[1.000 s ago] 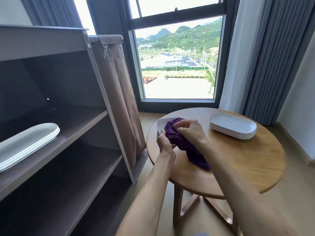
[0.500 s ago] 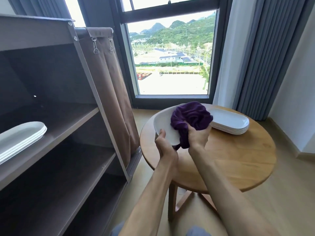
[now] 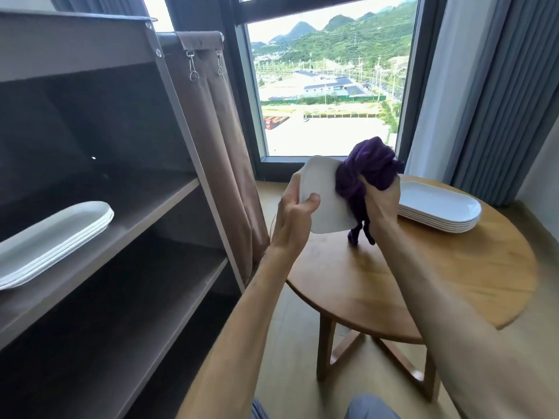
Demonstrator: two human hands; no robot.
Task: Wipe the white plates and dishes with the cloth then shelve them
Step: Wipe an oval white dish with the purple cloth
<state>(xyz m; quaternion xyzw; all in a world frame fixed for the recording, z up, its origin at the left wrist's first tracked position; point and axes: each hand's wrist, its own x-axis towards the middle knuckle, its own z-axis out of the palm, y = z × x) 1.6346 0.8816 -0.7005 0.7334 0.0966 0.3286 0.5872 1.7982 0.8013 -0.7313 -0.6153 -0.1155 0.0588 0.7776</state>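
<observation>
Two hands work together: left hand [image 3: 292,216] grips the white plate [image 3: 325,201], right hand [image 3: 381,204] clutches the purple cloth [image 3: 367,170] against it.

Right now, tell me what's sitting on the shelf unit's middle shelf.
A stack of white oblong plates lies on the middle shelf. Its left end runs out of frame, so the exact count can't be told.

The white oblong plate [image 3: 325,201] looks smooth and glossy (ceramic or plastic, unclear); the bunched purple cloth [image 3: 367,170] is fuzzy and matt. The round wooden table [image 3: 453,267] has a satin sheen.
</observation>
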